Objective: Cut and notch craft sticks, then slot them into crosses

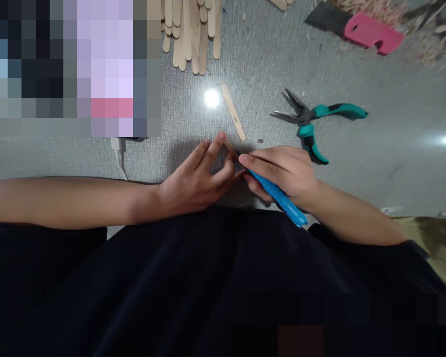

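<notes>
My left hand (208,173) steadies a wooden craft stick (228,145), mostly hidden under the fingers, on the grey table. One fingertip lies at the stick's upper end and the thumb presses beside it. My right hand (286,171) is closed round a slim blue pen-shaped tool (278,193). Its dark tip meets the stick close to my left thumb; whether it is a blade or a pen point I cannot tell. Just above the hands lies another craft stick (233,113), with a small dark mark or slot near its lower end.
Pliers (305,116) with teal and black handles lie open to the right. Farther back are a pink-handled blade (373,32) and wood shavings (375,7). Many craft sticks (195,39) are piled at the top. A white cable (119,153) runs at the left, below a blurred-out area.
</notes>
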`<state>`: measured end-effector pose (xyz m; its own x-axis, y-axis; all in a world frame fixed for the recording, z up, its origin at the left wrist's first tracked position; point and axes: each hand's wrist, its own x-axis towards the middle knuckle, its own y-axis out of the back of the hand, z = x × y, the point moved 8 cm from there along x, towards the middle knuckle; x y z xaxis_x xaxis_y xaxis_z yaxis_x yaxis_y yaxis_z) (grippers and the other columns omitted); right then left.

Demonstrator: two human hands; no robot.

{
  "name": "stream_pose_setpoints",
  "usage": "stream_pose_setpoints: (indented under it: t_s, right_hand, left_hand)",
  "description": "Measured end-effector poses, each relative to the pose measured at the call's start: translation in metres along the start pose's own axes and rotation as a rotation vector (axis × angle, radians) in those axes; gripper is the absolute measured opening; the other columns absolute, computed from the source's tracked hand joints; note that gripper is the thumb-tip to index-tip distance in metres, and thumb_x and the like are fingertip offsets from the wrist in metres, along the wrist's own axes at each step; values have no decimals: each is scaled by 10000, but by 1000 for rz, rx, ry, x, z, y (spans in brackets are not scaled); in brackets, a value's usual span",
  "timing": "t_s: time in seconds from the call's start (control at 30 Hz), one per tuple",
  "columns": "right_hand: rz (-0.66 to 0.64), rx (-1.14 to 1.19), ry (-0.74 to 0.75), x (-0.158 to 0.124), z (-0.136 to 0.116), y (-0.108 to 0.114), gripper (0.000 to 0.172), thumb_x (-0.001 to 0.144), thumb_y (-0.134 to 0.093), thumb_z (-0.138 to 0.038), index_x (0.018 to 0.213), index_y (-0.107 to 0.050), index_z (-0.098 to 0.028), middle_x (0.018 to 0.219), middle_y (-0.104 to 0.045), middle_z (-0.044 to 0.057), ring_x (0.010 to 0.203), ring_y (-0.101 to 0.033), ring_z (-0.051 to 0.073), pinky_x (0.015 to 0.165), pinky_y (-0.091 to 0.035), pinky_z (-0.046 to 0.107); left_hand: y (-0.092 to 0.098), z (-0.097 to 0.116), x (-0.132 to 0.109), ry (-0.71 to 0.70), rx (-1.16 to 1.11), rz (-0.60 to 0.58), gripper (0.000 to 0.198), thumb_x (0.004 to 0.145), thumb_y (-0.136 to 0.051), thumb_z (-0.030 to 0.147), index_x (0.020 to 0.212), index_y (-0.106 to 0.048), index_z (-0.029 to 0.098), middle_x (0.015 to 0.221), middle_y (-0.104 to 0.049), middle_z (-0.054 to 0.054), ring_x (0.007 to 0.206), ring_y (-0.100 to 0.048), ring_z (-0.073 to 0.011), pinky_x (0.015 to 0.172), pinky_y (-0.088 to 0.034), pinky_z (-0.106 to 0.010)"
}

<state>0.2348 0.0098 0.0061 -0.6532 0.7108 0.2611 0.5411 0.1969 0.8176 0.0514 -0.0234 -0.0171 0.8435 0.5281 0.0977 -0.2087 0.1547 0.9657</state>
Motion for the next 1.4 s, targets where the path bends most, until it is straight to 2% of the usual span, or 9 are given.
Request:
stream_pose_setpoints:
  t_s: [0.1,0.3,0.5,0.63,0.87,1.0,1.13,1.33,1.4]
  right_hand:
    - [29,38,5,-1,-1,2,510,1129,-763,-325,1632,-731,-396,1272,-954,38,942,-931,292,786,-720,454]
    - [-21,25,-20,-2,-2,2,463,1152,-721,-317,1609,-772,-364,1285,-952,68,914,-917,314,773,-719,493]
    - [8,50,34,0,-5,7,616,1112,-775,-253,1716,-696,-342,1264,-942,69,869,-892,308,725,-675,478]
    - [49,31,88,-3,-7,7,719,1065,-853,-221,1756,-657,-249,1272,-935,110,898,-888,301,721,-673,464]
    - [88,-18,107,-3,-10,7,486,1095,-827,-252,1578,-766,-253,1230,-944,81,846,-856,265,716,-666,442]
    - [72,-70,125,0,-11,7,429,1113,-808,-270,1539,-771,-234,1221,-947,78,841,-847,246,716,-666,433]
    - [89,-95,145,-2,-13,9,346,1115,-798,-283,1460,-815,-265,1187,-950,54,815,-834,228,699,-659,411]
    - [76,-120,129,-3,-14,9,295,1142,-771,-288,1426,-848,-311,1193,-956,33,823,-844,219,695,-679,408]
    - [91,-123,135,-2,-16,11,285,1132,-782,-282,1412,-838,-289,1160,-955,43,808,-841,218,671,-681,404]
  left_hand:
    - [0,-1,2,20,-32,-28,675,1183,-657,215,1843,-535,290,1721,-734,-141,1810,-507,-491,1456,-561,-627]
    - [4,-2,10,4,-55,-122,649,1170,-635,224,1808,-574,324,1730,-724,-131,1774,-560,-510,1424,-591,-640]
    - [7,0,11,-22,-3,-102,597,1191,-628,225,1783,-601,290,1661,-756,-145,1701,-635,-538,1346,-663,-630]
    - [4,-1,10,3,-20,-123,633,1199,-631,231,1824,-566,311,1705,-740,-145,1744,-586,-520,1391,-625,-631]
    - [8,3,10,-35,80,-71,566,1209,-657,263,1772,-607,268,1589,-797,-145,1671,-669,-525,1332,-675,-595]
    - [8,1,9,-8,43,-67,601,1203,-660,250,1798,-580,280,1628,-781,-154,1702,-641,-513,1356,-652,-591]
    - [12,3,9,-41,103,-26,544,1205,-683,256,1747,-629,236,1561,-811,-157,1639,-699,-527,1317,-684,-569]
    - [7,-1,5,13,0,-60,645,1192,-672,205,1818,-561,307,1642,-784,-135,1735,-594,-503,1393,-632,-579]
    - [6,-2,3,16,-2,-65,657,1192,-674,208,1827,-547,317,1654,-778,-132,1753,-568,-499,1402,-626,-577]
